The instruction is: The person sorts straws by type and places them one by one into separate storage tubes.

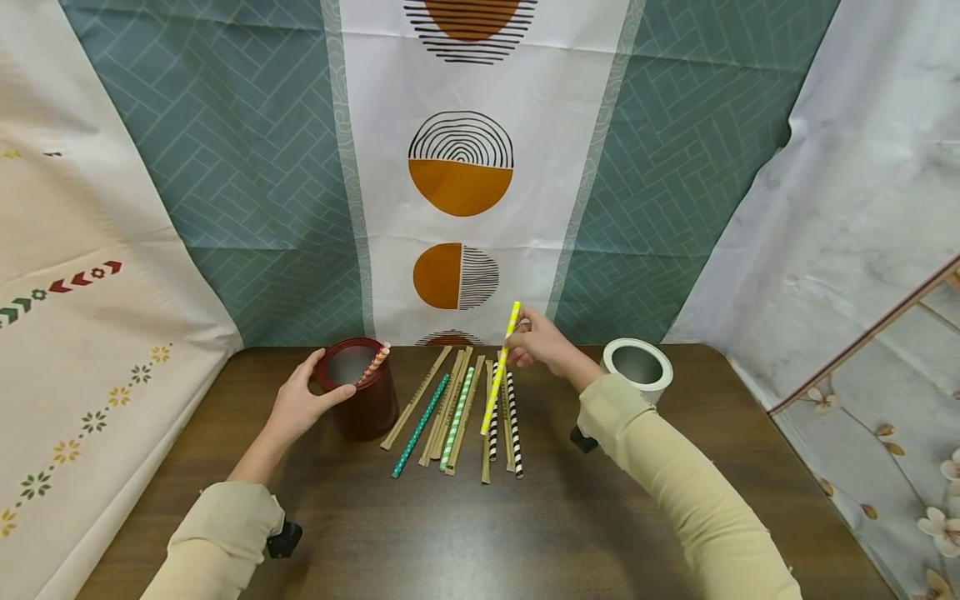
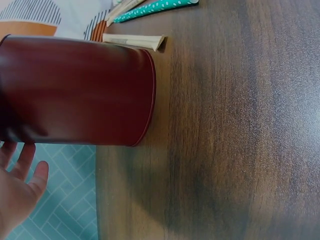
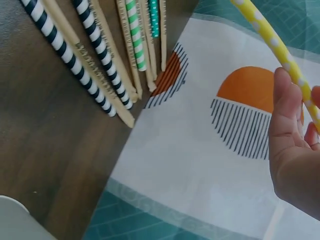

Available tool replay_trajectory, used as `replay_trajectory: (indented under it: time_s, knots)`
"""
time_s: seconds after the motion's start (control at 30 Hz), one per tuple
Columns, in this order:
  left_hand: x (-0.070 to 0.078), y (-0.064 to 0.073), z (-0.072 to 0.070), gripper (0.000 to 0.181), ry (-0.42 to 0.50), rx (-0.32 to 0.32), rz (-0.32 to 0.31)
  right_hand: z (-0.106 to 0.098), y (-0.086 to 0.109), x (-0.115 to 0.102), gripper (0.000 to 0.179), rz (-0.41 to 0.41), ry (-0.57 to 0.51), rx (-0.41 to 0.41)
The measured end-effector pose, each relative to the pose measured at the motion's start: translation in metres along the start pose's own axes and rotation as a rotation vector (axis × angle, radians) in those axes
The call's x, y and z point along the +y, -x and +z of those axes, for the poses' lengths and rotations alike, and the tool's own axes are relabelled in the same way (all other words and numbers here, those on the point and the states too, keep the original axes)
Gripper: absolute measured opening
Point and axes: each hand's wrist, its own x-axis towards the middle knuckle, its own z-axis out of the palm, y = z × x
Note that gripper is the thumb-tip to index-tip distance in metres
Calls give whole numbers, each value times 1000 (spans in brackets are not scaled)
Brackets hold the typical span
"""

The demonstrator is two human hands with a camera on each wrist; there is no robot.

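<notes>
My right hand [image 1: 538, 340] pinches a yellow paper straw with white dots [image 1: 498, 371] near its upper end, above the straws lying on the table. The right wrist view shows this dotted straw [image 3: 272, 40] between the thumb and fingers. My left hand [image 1: 303, 402] holds a dark red canister [image 1: 369, 410] near its rim, thumb in front and fingers along the far left side. Striped straws [image 1: 375, 364] in orange, red and white lean out of its mouth. In the left wrist view, fingertips of the left hand [image 2: 22, 185] meet the canister's wall [image 2: 75, 90].
Between the canisters lie a teal dotted straw [image 1: 422, 425], a green striped straw [image 1: 457, 417], black-and-white striped straws [image 1: 514, 425] and several paper-wrapped straws [image 1: 416, 398]. A white canister [image 1: 637, 343] stands at the back right, beside the right forearm. Patterned cloth [image 1: 270, 167] hangs behind the table.
</notes>
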Motion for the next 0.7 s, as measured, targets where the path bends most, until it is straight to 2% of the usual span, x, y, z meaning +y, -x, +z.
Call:
replay_trajectory:
  time_s: [0.2,0.4,0.7]
  knots:
    - [0,1,-1,89,-4,-3,-7,4,2,-18,21,-61,-64,29]
    - [-1,1,-1,89,-4,-2,-8,8,1,-34,18,-156,-106,53]
    - [-1,0,0,89,-7,3,-3,24,6,-55,24,-248,-181,67]
